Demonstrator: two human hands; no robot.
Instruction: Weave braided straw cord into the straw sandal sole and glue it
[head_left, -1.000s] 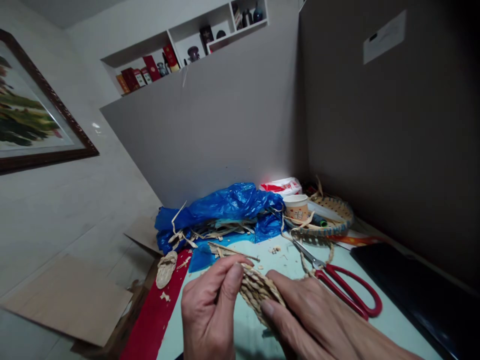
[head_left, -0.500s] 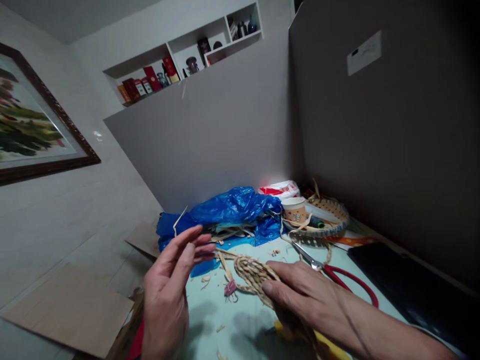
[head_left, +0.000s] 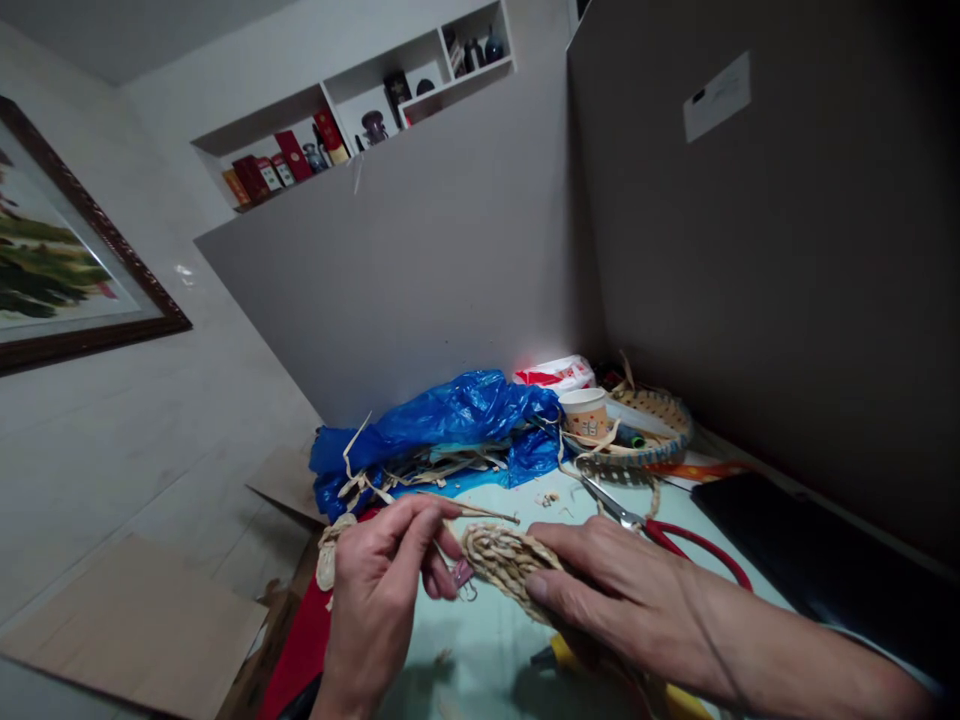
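Observation:
My right hand is closed round a woven straw piece, thumb on top and fingers beneath. Its rounded, braided end points left. Close to that end, my left hand pinches a thin straw strand between thumb and forefinger; the strand's tip reaches right, just above the weave. A small pinkish clip hangs beside the woven end, near my left fingertips. Red-handled scissors lie partly open behind my right wrist. Below my right hand, a yellow-and-black tool is mostly covered.
A blue plastic bag with straw strips lies at the back of the pale green table. Right of it are a paper cup and a shallow woven basket. A flat black object lies at the right. Grey panels rise behind.
My left hand has moved right and closed from spread fingers to a pinch on the straw strand. My right hand keeps its hold on the woven piece. The view has shifted slightly.

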